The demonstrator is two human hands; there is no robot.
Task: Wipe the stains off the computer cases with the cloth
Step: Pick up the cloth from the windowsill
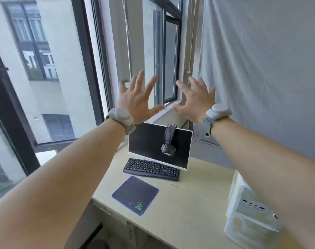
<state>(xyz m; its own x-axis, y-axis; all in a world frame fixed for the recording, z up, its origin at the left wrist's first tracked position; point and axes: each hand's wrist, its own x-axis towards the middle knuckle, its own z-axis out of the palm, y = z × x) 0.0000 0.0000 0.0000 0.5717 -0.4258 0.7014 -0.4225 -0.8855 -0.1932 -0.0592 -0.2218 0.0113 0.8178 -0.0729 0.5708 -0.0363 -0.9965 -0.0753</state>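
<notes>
Not started, I'd say: left hand [138,99] & right hand [196,101] both spread wide, empty, raised well above monitor [160,146]; white case [251,214] right of monitor, untouched, no cloth visible.

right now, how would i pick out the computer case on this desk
Start at the white-framed monitor on the pale desk, then look to the desk's near right edge. The computer case is the white box there, the only thing with a grey top panel of ports.
</notes>
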